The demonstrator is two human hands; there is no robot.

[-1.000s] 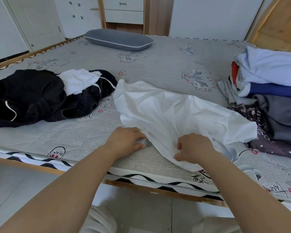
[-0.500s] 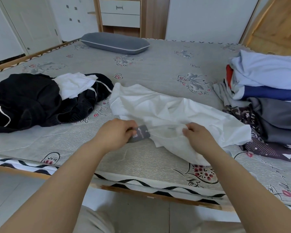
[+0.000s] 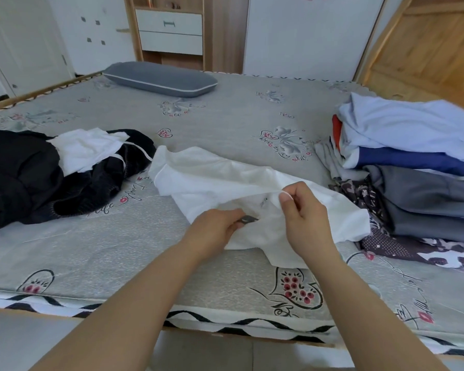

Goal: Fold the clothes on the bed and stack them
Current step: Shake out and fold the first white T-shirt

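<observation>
A white T-shirt point(image 3: 225, 180) lies crumpled mid-bed point(image 3: 225, 124), right hand point(image 3: 303, 218) pinching its raised edge, left hand point(image 3: 214, 231) gripping its dark tag point(image 3: 248, 219); left of the shirt black clothes point(image 3: 24, 178), right a folded stack point(image 3: 413, 156) cut off by the frame, pillow point(image 3: 160, 79) beyond

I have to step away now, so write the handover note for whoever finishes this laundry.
Left hand pinches the dark tag on the white shirt. Right hand pinches and lifts the shirt's edge.
The shirt lies crumpled near the front of the bed, not folded.
Done, it seems: the pile on the right.
Left: fold this shirt, then the black and white heap on the left, and stack them.
</observation>
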